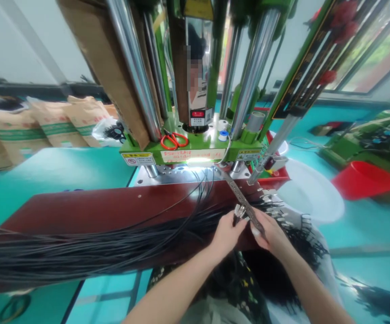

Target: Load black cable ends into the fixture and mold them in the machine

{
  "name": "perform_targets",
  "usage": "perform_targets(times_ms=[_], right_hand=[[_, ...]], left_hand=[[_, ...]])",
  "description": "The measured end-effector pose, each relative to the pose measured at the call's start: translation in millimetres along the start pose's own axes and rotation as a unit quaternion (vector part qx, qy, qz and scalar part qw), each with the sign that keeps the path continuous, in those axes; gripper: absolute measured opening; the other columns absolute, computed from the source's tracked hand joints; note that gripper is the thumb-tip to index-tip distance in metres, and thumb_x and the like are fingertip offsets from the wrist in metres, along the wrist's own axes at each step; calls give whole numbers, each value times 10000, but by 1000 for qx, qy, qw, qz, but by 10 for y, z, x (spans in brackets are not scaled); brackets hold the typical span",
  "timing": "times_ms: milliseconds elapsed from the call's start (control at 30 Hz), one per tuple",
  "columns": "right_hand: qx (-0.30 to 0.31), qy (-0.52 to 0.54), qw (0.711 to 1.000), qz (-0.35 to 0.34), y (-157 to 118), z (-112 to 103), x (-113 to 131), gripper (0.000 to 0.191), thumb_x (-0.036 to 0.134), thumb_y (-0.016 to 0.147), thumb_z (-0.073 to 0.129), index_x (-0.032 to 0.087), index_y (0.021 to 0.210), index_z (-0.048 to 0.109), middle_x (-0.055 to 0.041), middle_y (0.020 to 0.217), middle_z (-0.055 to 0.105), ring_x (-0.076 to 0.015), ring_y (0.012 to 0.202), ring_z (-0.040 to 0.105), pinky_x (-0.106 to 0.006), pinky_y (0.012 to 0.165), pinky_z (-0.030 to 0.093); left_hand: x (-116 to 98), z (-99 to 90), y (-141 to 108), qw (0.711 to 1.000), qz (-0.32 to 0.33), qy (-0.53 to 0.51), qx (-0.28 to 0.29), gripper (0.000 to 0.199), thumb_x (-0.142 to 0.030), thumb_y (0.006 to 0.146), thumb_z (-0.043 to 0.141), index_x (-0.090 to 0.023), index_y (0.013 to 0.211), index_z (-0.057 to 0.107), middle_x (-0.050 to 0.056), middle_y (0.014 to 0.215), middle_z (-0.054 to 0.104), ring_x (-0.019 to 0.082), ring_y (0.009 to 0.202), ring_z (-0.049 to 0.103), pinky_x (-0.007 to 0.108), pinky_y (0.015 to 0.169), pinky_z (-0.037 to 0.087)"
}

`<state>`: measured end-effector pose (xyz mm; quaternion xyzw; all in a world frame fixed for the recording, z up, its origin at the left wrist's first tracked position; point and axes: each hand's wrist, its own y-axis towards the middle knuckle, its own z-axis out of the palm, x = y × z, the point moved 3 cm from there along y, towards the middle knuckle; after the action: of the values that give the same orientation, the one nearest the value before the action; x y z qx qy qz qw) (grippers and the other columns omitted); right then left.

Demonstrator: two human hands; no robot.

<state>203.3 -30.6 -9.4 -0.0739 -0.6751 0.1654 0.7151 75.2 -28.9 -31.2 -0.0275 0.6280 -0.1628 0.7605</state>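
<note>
My right hand (271, 231) is closed around the near end of a long metal bar with slots along it (238, 192). The bar slants away from me, its far end reaching the lit metal bed of the green press. Close against the bar's left side, my left hand (227, 231) pinches a few cable ends with silvery metal connectors (239, 211). Thin black cables (199, 191) run from under the press toward me. A thick bundle of black cables (80, 249) lies across the brown board to the left of my hands.
The green press (195, 150) stands ahead, with red-handled scissors (173, 141) on its ledge. A brown board (90, 207) lies before it. At right are more cable ends, a white basin (311, 193) and a red bucket (365, 180). Paper sacks (15, 128) stand at left.
</note>
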Motion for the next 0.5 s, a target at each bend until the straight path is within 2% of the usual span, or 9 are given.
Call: perform_targets(times_ms=[133, 333, 500], right_hand=[[-37, 61, 997, -31, 15, 15, -120, 454, 481, 815, 442, 200, 1170, 475, 94, 386, 396, -34, 243, 225, -142, 256, 141], [-67, 65, 995, -38, 20, -20, -160, 461, 428, 802, 487, 179, 1190, 473, 81, 383, 425, -34, 257, 250, -139, 257, 171], [-62, 42, 996, -57, -12, -3, -134, 492, 430, 797, 496, 164, 1210, 468, 72, 427, 440, -31, 276, 267, -142, 261, 185]], left_hand=[[-3, 65, 18, 997, 37, 57, 27, 209, -354, 706, 573, -149, 718, 530, -56, 493, 414, 60, 437, 349, 189, 437, 290], [39, 83, 42, 996, 39, 77, 36, 217, -363, 724, 549, -148, 742, 531, -64, 484, 393, 50, 401, 318, 179, 399, 261], [64, 65, 50, 995, 38, 87, 27, 233, -383, 722, 542, -156, 705, 489, -66, 480, 385, 53, 391, 310, 179, 372, 239]])
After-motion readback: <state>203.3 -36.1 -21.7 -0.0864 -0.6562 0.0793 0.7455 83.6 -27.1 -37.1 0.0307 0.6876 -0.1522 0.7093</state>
